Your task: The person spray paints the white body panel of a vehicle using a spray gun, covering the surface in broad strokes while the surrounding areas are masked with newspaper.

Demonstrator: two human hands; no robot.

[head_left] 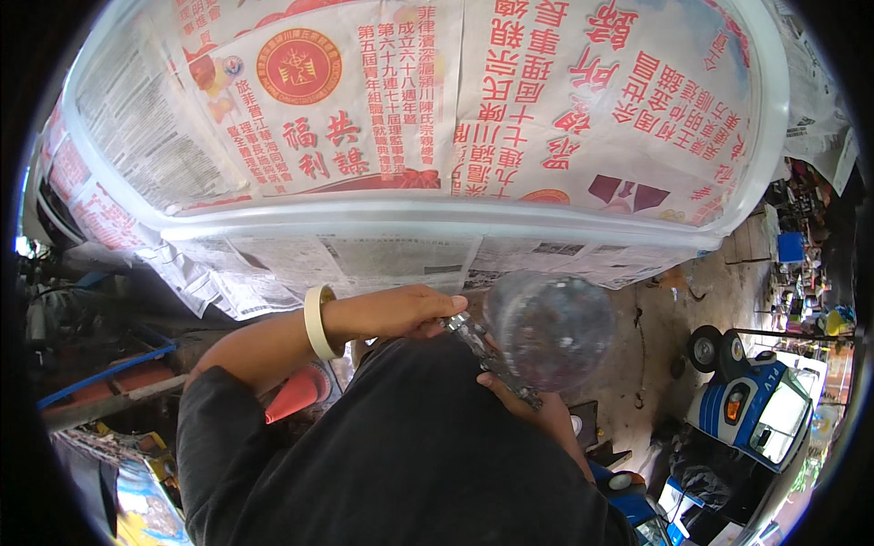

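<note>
A spray gun (490,352) with a mottled metal body and a round clear plastic cup (552,332) is held in front of my dark shirt. My left hand (401,311) pinches the silver end of the gun between thumb and fingers. A cream roll of masking tape (319,322) hangs around my left wrist. My right hand (528,400) is wrapped about the gun below the cup, its fingers partly hidden. Just beyond the gun stands a large white-framed panel (437,214), its surface covered with printed newspaper (273,136).
An orange-red cone (299,393) is at my left, by a blue-edged rack (109,375). On the right a blue and white vehicle (742,405) with black wheels stands on the concrete floor (651,346). Cluttered small items and a blue container (790,247) line the far right.
</note>
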